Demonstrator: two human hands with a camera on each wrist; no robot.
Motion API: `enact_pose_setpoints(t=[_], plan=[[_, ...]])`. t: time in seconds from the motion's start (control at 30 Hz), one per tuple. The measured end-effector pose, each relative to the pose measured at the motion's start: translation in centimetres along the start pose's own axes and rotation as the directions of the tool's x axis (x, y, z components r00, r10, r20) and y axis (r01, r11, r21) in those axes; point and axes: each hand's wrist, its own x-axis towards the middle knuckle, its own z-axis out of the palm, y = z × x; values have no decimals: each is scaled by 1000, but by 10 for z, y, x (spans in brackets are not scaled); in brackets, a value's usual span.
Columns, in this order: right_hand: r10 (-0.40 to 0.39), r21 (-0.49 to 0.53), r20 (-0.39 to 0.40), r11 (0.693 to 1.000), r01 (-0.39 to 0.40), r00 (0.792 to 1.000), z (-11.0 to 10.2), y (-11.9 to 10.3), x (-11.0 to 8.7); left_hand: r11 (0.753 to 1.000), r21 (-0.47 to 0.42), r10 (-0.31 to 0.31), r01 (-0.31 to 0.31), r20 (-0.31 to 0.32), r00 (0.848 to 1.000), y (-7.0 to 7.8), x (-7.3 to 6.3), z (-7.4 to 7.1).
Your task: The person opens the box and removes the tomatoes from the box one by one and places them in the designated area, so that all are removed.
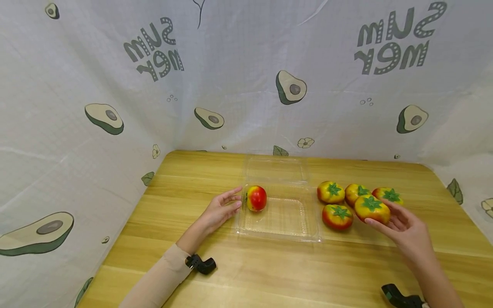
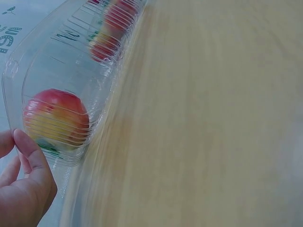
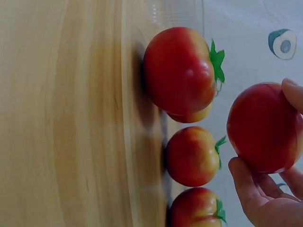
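Observation:
My right hand (image 1: 410,229) grips a red-and-yellow tomato (image 1: 372,209) with a green star-shaped leaf top. In the right wrist view, this tomato (image 3: 265,127) is off the table, with fingertips around its sides. My left hand (image 1: 219,209) pinches the left rim of a clear plastic clamshell box (image 1: 277,237) between thumb and forefinger. The box lies open, its lid folded back. One tomato (image 1: 256,198) rests on its side inside, at the left end, leaf top toward the left hand; the left wrist view shows this tomato (image 2: 57,118) through the ribbed wall.
Several similar tomatoes (image 1: 337,217) stand leaf-up on the wooden table (image 1: 269,273), right of the box and around the held one. The clear lid (image 1: 275,169) reaches toward the back edge. A white curtain (image 1: 246,85) with avocado prints hangs behind and along the sides.

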Motion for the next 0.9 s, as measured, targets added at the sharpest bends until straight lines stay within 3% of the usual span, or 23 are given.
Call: enact_pose_setpoints(t=[0.33, 0.9], plan=[[49, 46, 2, 998, -49, 999, -5, 9, -4, 1000, 0, 0, 0, 2, 1000, 0, 0, 0], [144, -192, 0, 971, -142, 990, -9, 20, 0, 1000, -12, 7, -7, 5, 1000, 0, 0, 0]])
